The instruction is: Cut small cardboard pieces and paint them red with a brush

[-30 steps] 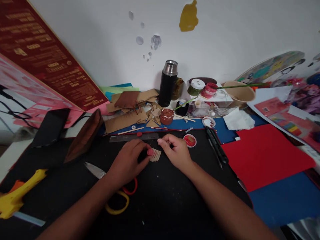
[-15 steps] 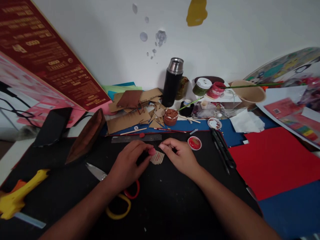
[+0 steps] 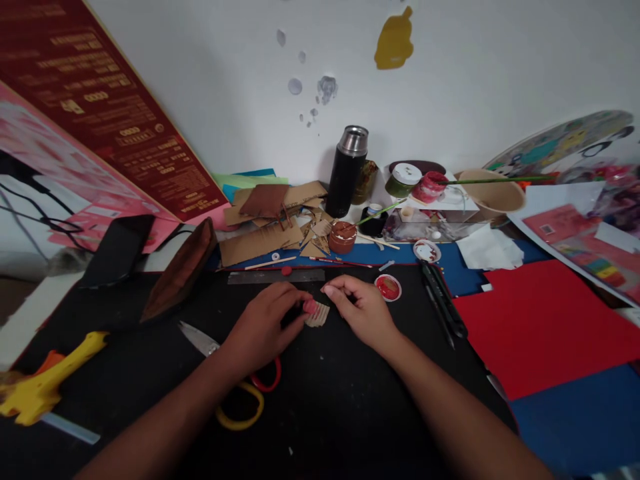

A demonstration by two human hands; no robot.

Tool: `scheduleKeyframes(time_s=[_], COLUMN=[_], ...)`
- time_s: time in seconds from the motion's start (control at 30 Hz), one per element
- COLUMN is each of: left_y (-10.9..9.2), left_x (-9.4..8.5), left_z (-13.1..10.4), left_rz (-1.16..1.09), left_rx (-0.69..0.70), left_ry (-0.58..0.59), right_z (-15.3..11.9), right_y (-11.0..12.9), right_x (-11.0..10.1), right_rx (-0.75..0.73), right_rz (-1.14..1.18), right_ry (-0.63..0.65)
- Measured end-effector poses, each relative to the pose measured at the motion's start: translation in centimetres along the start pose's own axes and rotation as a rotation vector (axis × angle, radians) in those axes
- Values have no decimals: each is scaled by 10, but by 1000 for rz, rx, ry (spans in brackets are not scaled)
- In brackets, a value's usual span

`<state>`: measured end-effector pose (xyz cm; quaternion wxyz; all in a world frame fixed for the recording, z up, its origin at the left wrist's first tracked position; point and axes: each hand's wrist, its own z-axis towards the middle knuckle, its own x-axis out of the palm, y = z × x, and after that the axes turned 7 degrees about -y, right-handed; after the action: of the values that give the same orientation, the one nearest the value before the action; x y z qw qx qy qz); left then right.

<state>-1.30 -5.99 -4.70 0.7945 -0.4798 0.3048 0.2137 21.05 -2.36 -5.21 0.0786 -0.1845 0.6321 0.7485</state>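
My left hand (image 3: 273, 320) pinches a small round pink-red piece (image 3: 309, 307) between thumb and fingertips. This piece is over the edge of a small scrap of corrugated cardboard (image 3: 319, 316) on the black mat; whether they touch I cannot tell. Just right of the scrap, my right hand (image 3: 363, 307) has its thumb and forefinger pressed together, and anything between them is too small to make out. Under my left forearm lie scissors (image 3: 240, 420) with red and yellow handles. Beyond my right hand sits a small lid of red paint (image 3: 388, 287).
A black flask (image 3: 345, 177), a brown paint jar (image 3: 343, 237) and cardboard scraps (image 3: 260, 243) stand along the back. At left are a boat-shaped brown piece (image 3: 180, 270) and a yellow glue gun (image 3: 55, 383). Red paper (image 3: 550, 320) and a black cutter (image 3: 443, 297) lie right.
The view has shifted slightly, so the background sits a little lower. My left hand has brought the pink-red piece slightly right, over the cardboard scrap. My right hand stays pinched.
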Motion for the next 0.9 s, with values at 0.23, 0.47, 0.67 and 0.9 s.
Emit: scheduleKeyframes(time_s=[0.23, 0.47, 0.67, 0.9], left_y=[0, 0, 0, 0], left_x=[2, 1, 1, 2], left_z=[2, 4, 3, 4], left_rz=[57, 65, 58, 47], left_rx=[0, 5, 7, -11], left_ry=[72, 85, 87, 88], right_z=[-1, -1, -1, -1], right_y=[1, 1, 1, 1], right_x=[0, 1, 0, 1], right_rx=[-16, -20, -23, -16], right_rz=[-23, -8, -9, -14], right_ry=[-10, -8, -6, -2])
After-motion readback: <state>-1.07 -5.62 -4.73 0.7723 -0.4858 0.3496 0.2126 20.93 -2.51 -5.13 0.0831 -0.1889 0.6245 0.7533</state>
